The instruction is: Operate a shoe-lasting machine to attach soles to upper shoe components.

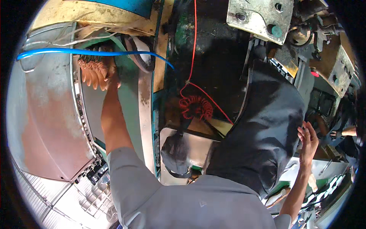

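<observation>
My left arm reaches up over a dark green belt-like surface (131, 86). At its end, my left hand (113, 78) touches the right end of a stack of orange-brown, scalloped pieces (92, 70) with a dark, stringy upper edge. Its fingers are mostly hidden, so their grip does not show. To the right of the stack lies a dark, curved, shoe-like piece (143, 57) with a pale inside. My right hand (309, 141) hangs beside my black trouser leg (267, 122), its fingers stretched and a little apart, with nothing in them.
A blue hose (87, 51) crosses above the stack. A red coiled hose (196, 107) hangs centrally. Metal machine covers stand left (49, 114) and upper right (263, 19). Far right, another person's dark-gloved hand (335, 134) shows. Pale sole-shaped pieces (324, 192) lie lower right.
</observation>
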The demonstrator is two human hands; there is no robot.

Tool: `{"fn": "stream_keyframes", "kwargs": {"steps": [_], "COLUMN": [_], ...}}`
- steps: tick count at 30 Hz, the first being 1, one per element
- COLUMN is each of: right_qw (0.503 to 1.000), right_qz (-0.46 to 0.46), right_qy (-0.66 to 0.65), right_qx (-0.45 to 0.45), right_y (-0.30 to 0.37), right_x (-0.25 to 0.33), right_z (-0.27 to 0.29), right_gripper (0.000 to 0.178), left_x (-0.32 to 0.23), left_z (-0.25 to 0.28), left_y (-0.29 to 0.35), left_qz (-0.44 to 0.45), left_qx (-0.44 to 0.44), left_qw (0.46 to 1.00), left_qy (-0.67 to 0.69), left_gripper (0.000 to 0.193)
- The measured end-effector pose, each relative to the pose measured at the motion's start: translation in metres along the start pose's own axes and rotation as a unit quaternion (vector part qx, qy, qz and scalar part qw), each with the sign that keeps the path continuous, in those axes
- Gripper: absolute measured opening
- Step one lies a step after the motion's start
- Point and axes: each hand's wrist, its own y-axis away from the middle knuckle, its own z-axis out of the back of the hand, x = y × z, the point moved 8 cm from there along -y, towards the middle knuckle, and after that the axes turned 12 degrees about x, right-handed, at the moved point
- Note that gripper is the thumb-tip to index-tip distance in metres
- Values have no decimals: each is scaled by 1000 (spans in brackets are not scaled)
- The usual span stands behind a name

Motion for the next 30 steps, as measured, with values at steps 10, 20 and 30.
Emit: {"fn": "stream_keyframes", "kwargs": {"steps": [10,20,30], "right_qw": [977,981,970], "right_qz": [68,192,142], "right_qy": [178,38,92], "right_qx": [-100,-9,-172], "right_y": [-42,-51,33], "right_x": [40,22,-5], "right_z": [-7,-16,50], "right_gripper": [30,13,15], "left_x": [-244,-231,-454], "left_z": [-46,-85,172], "left_y": [110,287,479], "left_qz": [-194,-80,-354], "left_qx": [-123,-195,-110], "left_qw": [973,687,527], "left_qy": [33,695,764], "left_gripper": [74,36,38]}}
